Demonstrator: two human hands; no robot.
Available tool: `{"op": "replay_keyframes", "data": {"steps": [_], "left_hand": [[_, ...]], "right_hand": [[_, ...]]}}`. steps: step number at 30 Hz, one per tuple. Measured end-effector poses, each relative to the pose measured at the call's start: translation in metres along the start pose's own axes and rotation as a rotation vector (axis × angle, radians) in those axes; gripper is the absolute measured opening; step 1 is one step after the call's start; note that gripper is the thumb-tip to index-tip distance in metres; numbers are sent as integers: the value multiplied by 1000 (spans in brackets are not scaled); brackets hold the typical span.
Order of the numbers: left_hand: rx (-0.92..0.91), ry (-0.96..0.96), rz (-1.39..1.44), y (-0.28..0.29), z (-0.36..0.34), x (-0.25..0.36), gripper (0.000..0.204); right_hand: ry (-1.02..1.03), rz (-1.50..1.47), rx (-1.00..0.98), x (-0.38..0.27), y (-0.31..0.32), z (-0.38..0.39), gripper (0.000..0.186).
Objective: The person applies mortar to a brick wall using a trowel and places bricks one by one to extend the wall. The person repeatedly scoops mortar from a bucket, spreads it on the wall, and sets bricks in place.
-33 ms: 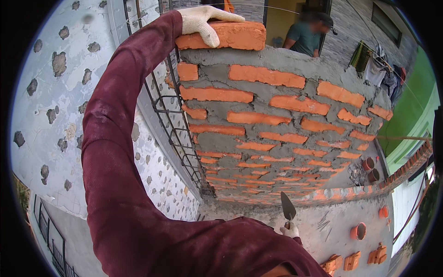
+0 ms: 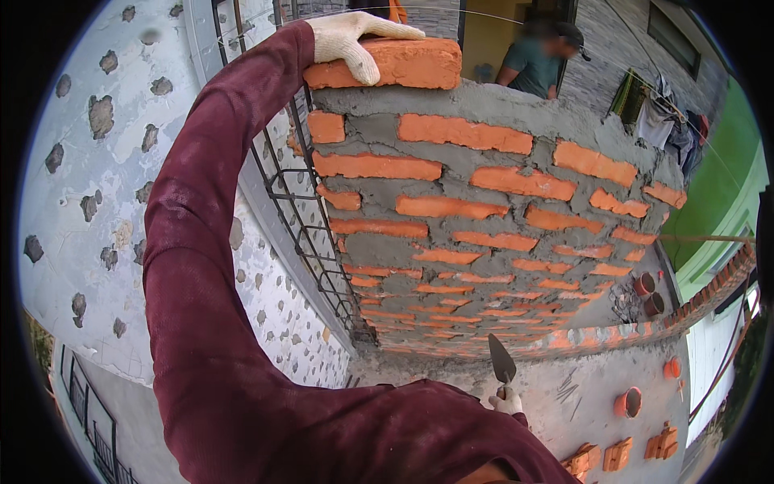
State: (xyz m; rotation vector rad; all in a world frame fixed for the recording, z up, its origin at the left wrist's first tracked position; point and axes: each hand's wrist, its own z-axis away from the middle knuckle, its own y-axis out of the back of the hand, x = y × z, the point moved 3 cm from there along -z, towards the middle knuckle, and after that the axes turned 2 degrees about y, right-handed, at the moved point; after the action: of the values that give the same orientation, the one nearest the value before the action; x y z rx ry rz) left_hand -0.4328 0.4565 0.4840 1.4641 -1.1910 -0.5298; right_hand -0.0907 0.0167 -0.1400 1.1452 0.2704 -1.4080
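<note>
My left hand [image 2: 352, 42], in a cream work glove, grips an orange brick [image 2: 419, 64] at the top left of the wall. Its thumb presses the brick's near face while the fingers stretch along the top. Beneath the brick is a bed of grey mortar [image 2: 532, 101] that runs along the top of the brick wall [image 2: 463, 181]. Low in the view, my right hand [image 2: 508, 401], also gloved, is closed round the handle of a pointed trowel [image 2: 501, 360]. The trowel's blade points up, away from the wall's top; most of the right arm is hidden behind my body.
A steel rebar cage [image 2: 294, 194] stands between the wall's left end and a chipped white wall [image 2: 89, 202]. Beyond the wall is a person [image 2: 536, 64] in a dark cap. Far below, on the concrete floor [image 2: 556, 379], are orange buckets [image 2: 627, 402] and stacked bricks [image 2: 617, 454]. A thin line [image 2: 451, 12] crosses above.
</note>
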Motion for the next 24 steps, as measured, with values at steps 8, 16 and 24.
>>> {"op": "replay_keyframes", "data": {"steps": [8,16,24], "left_hand": [[-18,-69,-30,2,-8,-19,113],[36,95,-214,12,8,0,106],[456,89,-530,-1,110,-1,64]], "right_hand": [[209,76,-305,-110,-3,37,28],[675,-114,-366,-318,98,144,51],[1185,23,304,-534,176,201,60]]}}
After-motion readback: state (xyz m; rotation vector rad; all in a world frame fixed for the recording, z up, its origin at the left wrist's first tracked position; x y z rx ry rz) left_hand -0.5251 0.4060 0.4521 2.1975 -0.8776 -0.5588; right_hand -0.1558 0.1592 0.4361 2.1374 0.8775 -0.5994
